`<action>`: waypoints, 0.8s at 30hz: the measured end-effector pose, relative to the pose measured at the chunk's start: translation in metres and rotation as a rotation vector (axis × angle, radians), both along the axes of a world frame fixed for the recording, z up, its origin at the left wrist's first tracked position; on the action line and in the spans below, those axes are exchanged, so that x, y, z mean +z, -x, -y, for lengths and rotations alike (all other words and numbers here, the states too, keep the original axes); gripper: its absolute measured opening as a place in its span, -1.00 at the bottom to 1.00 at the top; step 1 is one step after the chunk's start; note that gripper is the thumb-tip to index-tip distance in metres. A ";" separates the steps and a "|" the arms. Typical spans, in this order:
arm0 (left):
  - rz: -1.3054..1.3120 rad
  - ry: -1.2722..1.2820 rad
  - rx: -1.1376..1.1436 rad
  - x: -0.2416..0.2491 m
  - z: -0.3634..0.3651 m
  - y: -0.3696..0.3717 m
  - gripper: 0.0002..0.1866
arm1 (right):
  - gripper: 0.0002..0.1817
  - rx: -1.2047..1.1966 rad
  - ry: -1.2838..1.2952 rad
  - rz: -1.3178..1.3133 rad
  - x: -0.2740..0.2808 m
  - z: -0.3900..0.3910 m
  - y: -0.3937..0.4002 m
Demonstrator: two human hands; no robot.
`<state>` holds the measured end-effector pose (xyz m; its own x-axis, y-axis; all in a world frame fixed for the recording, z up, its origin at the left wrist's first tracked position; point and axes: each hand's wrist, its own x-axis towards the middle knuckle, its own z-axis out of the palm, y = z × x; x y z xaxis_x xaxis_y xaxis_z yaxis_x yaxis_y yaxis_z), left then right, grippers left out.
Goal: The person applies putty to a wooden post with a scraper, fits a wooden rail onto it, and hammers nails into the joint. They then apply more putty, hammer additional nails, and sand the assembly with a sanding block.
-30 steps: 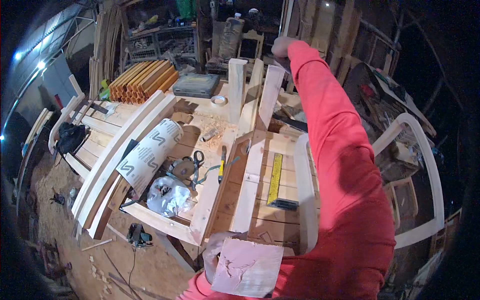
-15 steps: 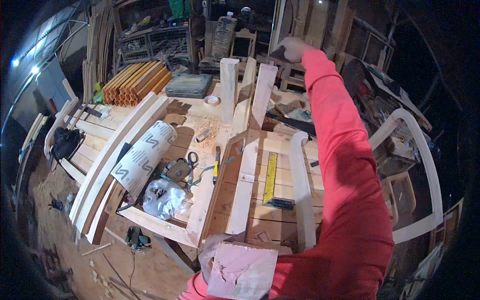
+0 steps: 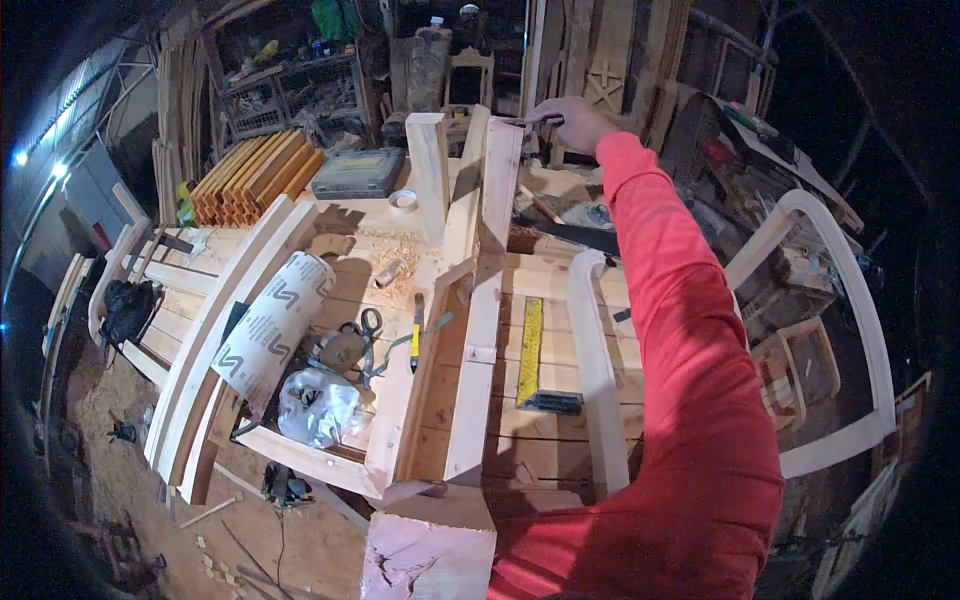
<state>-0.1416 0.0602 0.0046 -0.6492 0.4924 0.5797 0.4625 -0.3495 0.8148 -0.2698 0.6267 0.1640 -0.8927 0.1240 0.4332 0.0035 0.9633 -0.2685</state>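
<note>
My right hand (image 3: 582, 124), at the end of a red sleeve, is closed on a thin dark piece whose kind I cannot make out. It reaches the top of an upright wooden post (image 3: 502, 185) of the frame. A second post (image 3: 428, 175) and a slanted wooden piece stand beside it. Close below me, a squared timber end (image 3: 430, 550) with pinkish, rough patches hides nearly all of my left hand (image 3: 404, 491); its fingers do not show. A yellow-bladed try square (image 3: 531, 360) lies on the slats, and a yellow-black utility knife (image 3: 416, 335) rests on the frame's rail.
A printed paper roll (image 3: 277, 320), a clear plastic bag (image 3: 318, 407) and scissors (image 3: 370, 322) lie to the left. Farther back are a tape roll (image 3: 403, 201), a dark case (image 3: 358, 174) and stacked orange wood strips (image 3: 255, 178). A curved wooden frame (image 3: 876, 340) stands right.
My right hand has moved left onto the post's top with the thin dark piece. The view has shifted, and the near timber end now covers more of my left hand.
</note>
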 end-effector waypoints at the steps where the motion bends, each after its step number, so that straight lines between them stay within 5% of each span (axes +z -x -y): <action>1: -0.002 0.002 0.001 0.000 -0.001 0.000 -0.38 | -0.45 0.049 -0.069 -0.068 -0.007 -0.007 -0.002; 13: -0.004 0.003 -0.007 0.000 0.001 -0.003 -0.40 | -0.44 -0.280 -0.325 0.095 0.017 0.040 -0.042; 16: -0.011 -0.003 -0.005 0.000 0.002 -0.005 -0.41 | -0.54 -0.161 -0.339 -0.104 0.030 0.017 -0.037; 24: -0.019 -0.013 0.008 0.001 0.005 -0.009 -0.42 | -0.61 -0.461 -0.228 0.360 0.097 0.071 0.019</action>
